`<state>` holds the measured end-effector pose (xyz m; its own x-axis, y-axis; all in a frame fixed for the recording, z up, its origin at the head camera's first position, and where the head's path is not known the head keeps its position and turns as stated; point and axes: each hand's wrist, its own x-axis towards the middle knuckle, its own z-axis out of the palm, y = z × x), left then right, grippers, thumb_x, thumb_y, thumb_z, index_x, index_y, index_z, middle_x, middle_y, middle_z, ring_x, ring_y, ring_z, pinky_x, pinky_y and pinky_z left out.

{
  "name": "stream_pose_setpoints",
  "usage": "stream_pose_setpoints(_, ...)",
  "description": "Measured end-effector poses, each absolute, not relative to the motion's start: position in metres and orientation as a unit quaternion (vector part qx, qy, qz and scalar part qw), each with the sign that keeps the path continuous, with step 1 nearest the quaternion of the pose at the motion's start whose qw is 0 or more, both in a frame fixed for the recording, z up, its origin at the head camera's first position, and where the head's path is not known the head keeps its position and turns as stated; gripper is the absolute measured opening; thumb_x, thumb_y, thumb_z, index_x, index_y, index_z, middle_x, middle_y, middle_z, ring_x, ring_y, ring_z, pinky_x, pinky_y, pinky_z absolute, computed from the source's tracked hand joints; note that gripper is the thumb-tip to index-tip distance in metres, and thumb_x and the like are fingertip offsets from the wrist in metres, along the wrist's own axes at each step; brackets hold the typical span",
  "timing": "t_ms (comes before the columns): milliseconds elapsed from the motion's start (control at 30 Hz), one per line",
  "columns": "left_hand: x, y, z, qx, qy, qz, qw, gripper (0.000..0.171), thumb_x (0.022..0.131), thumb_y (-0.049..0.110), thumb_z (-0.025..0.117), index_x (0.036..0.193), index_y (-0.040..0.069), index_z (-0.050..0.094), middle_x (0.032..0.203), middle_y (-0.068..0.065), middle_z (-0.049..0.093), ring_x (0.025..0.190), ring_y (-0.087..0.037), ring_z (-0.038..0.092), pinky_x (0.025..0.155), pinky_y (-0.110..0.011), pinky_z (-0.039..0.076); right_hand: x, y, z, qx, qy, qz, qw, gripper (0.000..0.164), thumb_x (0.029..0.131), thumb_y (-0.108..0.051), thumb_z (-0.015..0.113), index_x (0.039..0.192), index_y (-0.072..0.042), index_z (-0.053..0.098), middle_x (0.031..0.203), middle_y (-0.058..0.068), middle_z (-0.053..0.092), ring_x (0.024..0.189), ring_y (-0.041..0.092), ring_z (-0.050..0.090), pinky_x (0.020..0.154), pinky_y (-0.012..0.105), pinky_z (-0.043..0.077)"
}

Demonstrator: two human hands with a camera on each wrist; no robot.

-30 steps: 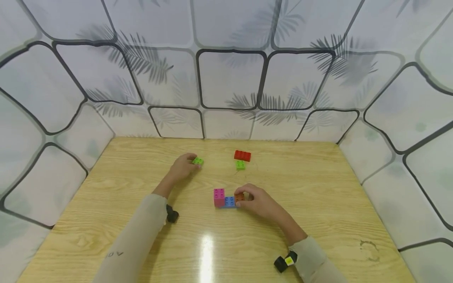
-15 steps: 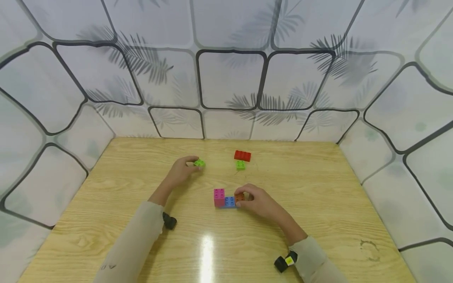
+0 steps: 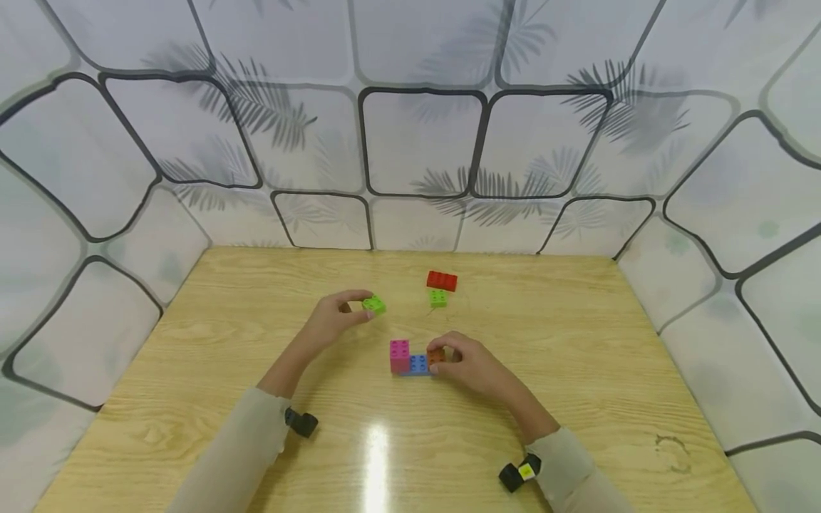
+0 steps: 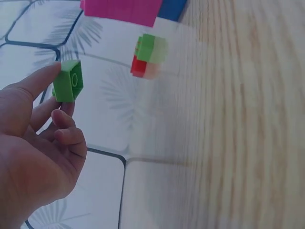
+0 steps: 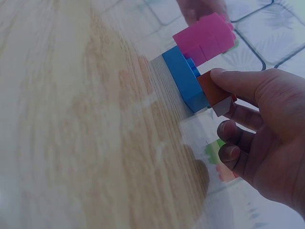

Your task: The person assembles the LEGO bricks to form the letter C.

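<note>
My left hand point(image 3: 326, 324) pinches a light green building brick point(image 3: 374, 306) between thumb and fingertips, raised off the table. In the left wrist view the hollow underside of this green brick point(image 4: 69, 82) shows. Farther right, my right hand point(image 3: 477, 367) pinches an orange-brown brick point(image 3: 436, 356) with thumb and fingers. That brick sits on the right end of a long blue brick point(image 3: 419, 365), seen in the right wrist view as the blue brick point(image 5: 183, 78) resting on the table. Pink bricks point(image 3: 400, 356) stand stacked on its left end; blue studs show between the two.
Behind the blue brick lie a red brick point(image 3: 442, 281) and a second green brick point(image 3: 438, 298), close together. The wooden table point(image 3: 545, 306) ends at a patterned cloth wall point(image 3: 417, 142) on the back and sides.
My left hand has brought the green brick right and nearer, toward the blue brick, tilting it. My right hand stays at the orange-brown brick.
</note>
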<state>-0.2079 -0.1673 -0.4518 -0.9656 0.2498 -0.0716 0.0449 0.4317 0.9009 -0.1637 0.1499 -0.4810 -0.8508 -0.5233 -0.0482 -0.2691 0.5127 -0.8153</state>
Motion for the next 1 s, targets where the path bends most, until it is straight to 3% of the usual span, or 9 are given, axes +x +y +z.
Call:
stream_pose_setpoints(133,-0.196,-0.162,-0.446,0.115,0.84,0.52,0.1,0.046,0.092,0.035,0.075,0.135,0.022,0.065,0.079,-0.007,0.055,0.061,-0.016,0.04,0.049,-0.024,0.034,-0.164,0.151,-0.482,-0.233,0.857,-0.437,0.144,0.031,0.096,-0.032,0.069,0.125,-0.02,0.066,0.112,-0.009,0.063,0.086,0.016,0.052,0.072,0.026,0.047)
stream_pose_setpoints(367,-0.178,-0.154,-0.44,0.168,0.842,0.504,0.1,0.043,0.092,0.036,0.074,0.133,0.024,0.066,0.121,-0.003,0.064,0.084,-0.022,0.052,0.058,-0.028,0.044,-0.165,0.152,-0.484,-0.234,0.855,-0.44,0.141,0.032,0.096,-0.032,0.07,0.125,-0.019,0.066,0.112,-0.008,0.063,0.086,0.017,0.052,0.071,0.026,0.046)
stream_pose_setpoints(467,-0.172,-0.15,-0.439,0.184,0.842,0.496,0.105,0.041,0.093,0.034,0.074,0.132,0.025,0.067,0.128,0.001,0.064,0.088,-0.021,0.054,0.061,-0.029,0.046,-0.165,0.152,-0.485,-0.24,0.855,-0.438,0.14,0.033,0.096,-0.032,0.07,0.126,-0.02,0.066,0.112,-0.008,0.063,0.085,0.017,0.052,0.071,0.026,0.046)
stream_pose_setpoints(633,-0.165,-0.146,-0.442,0.201,0.84,0.49,0.119,0.036,0.094,0.032,0.073,0.129,0.027,0.067,0.13,0.006,0.063,0.091,-0.021,0.054,0.067,-0.031,0.048,-0.166,0.151,-0.486,-0.243,0.857,-0.434,0.138,0.033,0.095,-0.031,0.071,0.126,-0.02,0.066,0.112,-0.01,0.063,0.084,0.016,0.052,0.071,0.025,0.047)
stream_pose_setpoints(1000,-0.158,-0.138,-0.439,0.227,0.838,0.483,0.117,0.037,0.094,0.026,0.073,0.13,0.022,0.067,0.132,0.0,0.062,0.091,-0.02,0.052,0.071,-0.03,0.048,-0.165,0.15,-0.483,-0.236,0.856,-0.436,0.143,0.033,0.095,-0.03,0.071,0.126,-0.019,0.066,0.112,-0.009,0.063,0.084,0.017,0.051,0.071,0.026,0.046)
